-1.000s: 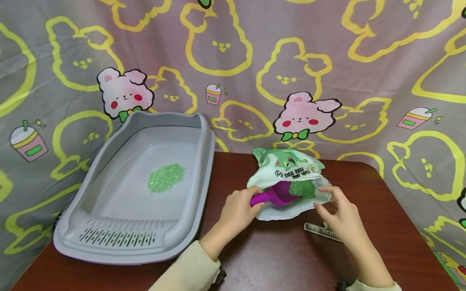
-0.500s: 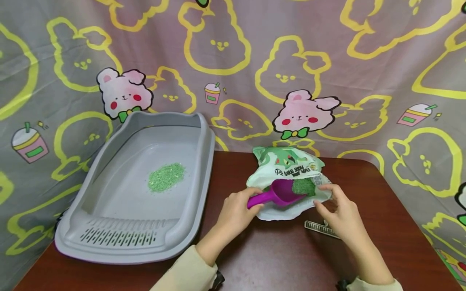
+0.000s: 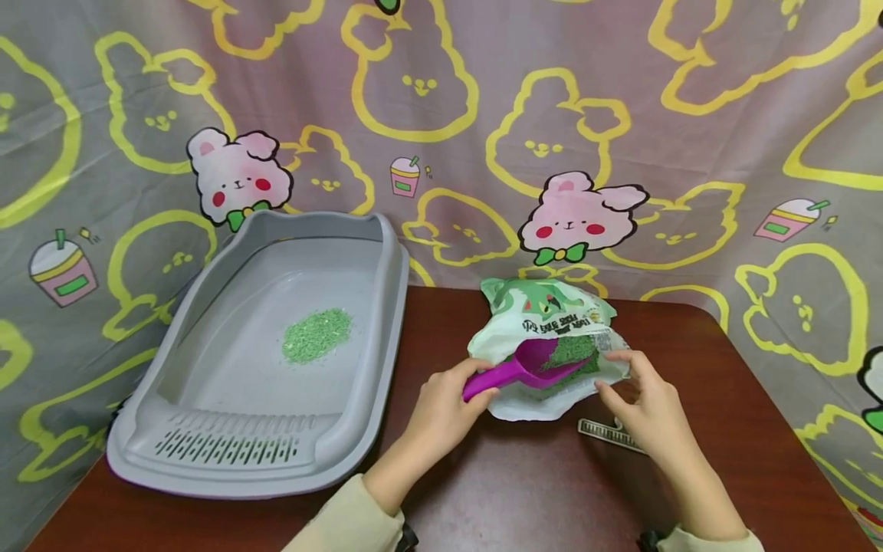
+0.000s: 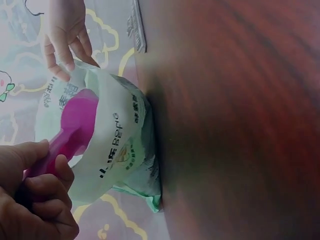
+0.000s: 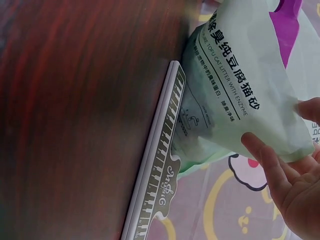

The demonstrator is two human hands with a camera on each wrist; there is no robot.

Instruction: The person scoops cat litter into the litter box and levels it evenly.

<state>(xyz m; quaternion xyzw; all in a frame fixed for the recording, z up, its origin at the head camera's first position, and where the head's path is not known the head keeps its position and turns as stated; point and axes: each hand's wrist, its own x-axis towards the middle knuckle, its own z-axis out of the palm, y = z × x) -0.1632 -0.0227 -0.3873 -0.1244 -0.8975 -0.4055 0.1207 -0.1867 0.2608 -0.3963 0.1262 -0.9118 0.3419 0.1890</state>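
My left hand (image 3: 444, 402) grips the handle of a purple scoop (image 3: 500, 376). The scoop's bowl lies inside the mouth of a white-and-green cat litter bag (image 3: 503, 326), against green litter pellets (image 3: 574, 351). In the left wrist view the fingers curl round the scoop (image 4: 77, 122) handle, while the bag wall (image 4: 112, 135) hides part of the bowl. At the bag's right side, my right hand (image 3: 651, 402) holds the rim between thumb and fingers. The right wrist view has the fingertips (image 5: 252, 142) on the printed bag (image 5: 250, 75).
Left of the bag stands a large grey litter box (image 3: 393, 307) with a patch of green pellets (image 3: 317, 335) on its floor. A ruler-like strip with piano keys (image 3: 607, 435) lies near the right hand on the brown table (image 3: 497, 491). Patterned cloth (image 3: 469, 92) hangs behind.
The left hand has drawn back slightly to the left and its scoop handle has dropped a little, tilting the bowl within the bag. The right hand stays at the rim.
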